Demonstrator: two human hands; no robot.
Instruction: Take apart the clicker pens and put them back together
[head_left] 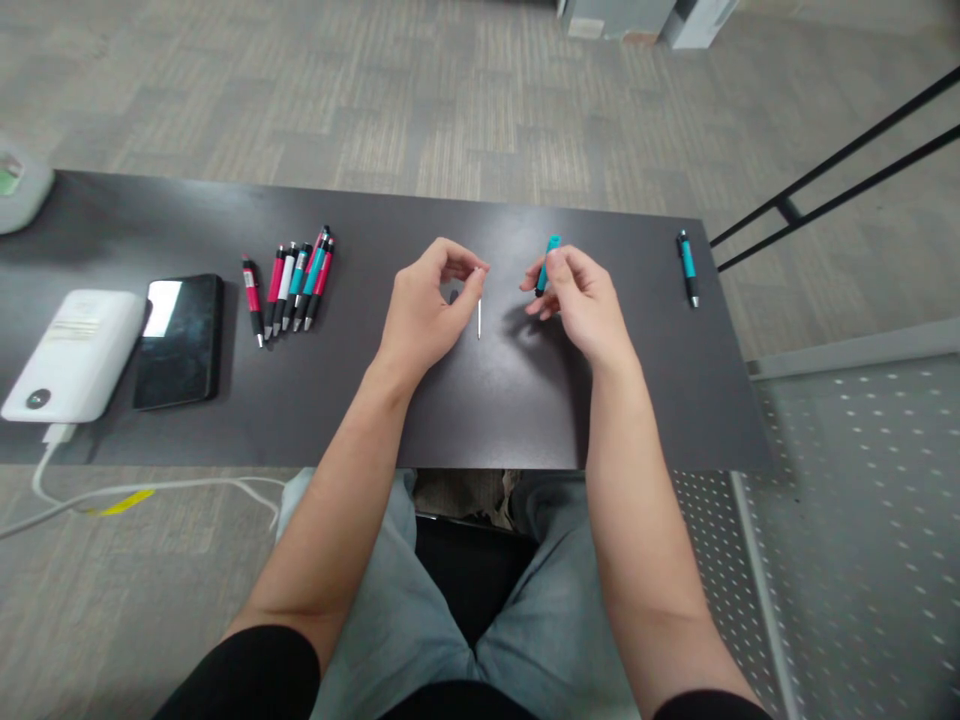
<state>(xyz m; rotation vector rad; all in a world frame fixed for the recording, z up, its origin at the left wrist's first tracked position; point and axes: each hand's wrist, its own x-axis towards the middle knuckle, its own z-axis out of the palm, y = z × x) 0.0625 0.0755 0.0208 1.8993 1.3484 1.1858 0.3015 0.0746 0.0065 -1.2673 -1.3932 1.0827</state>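
Over the middle of the dark table, my left hand (431, 300) pinches a thin pen refill (480, 320) between thumb and fingertips. The refill points down toward the table. A small dark piece (454, 296) shows in the gap of that hand; I cannot tell what it is. To the right, my right hand (581, 300) grips a teal pen barrel (550, 262) with a dark lower end, tilted slightly, between thumb and fingers. The refill and the barrel are apart.
Several red, teal and white pens (296, 285) lie grouped at left on the table (360, 400). One teal pen (688, 268) lies near the right edge. A black phone-like slab (180, 350) and a white power bank (75, 355) with a cable (172, 485) are farther left.
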